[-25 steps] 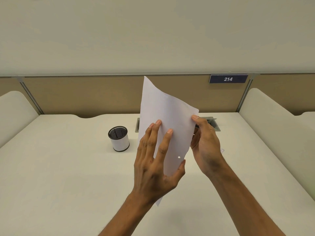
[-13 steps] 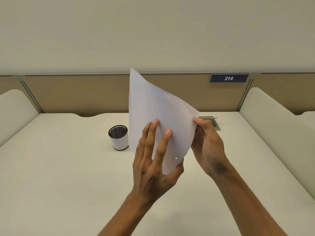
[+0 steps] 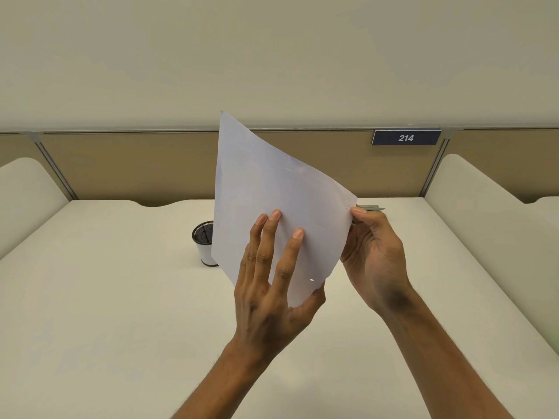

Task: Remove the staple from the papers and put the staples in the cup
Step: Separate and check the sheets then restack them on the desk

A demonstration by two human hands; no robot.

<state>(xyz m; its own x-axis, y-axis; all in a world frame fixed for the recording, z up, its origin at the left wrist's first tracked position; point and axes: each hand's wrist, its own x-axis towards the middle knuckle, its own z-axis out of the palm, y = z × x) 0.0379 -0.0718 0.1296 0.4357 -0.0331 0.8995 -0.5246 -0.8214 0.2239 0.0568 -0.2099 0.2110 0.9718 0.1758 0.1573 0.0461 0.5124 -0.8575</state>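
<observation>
White papers (image 3: 272, 189) are held upright above the desk, turned on a corner. My left hand (image 3: 272, 285) holds the sheets near their lower corner, fingers spread across the near face and thumb behind. My right hand (image 3: 372, 252) pinches the right corner, thumb tip on the edge, where small staple holes show. No staple is clearly visible. A small white cup (image 3: 204, 243) with a black mesh rim stands on the desk to the left, partly hidden behind the papers.
The cream desk (image 3: 121, 313) is bounded by curved side dividers (image 3: 484, 201) and a tan back panel carrying a "214" plate (image 3: 406, 137). A grey cable hatch (image 3: 370, 208) peeks out behind my right thumb.
The papers have swung counter-clockwise, their top corner moving left and now covering part of the cup. Both hands kept their grip and shifted only slightly.
</observation>
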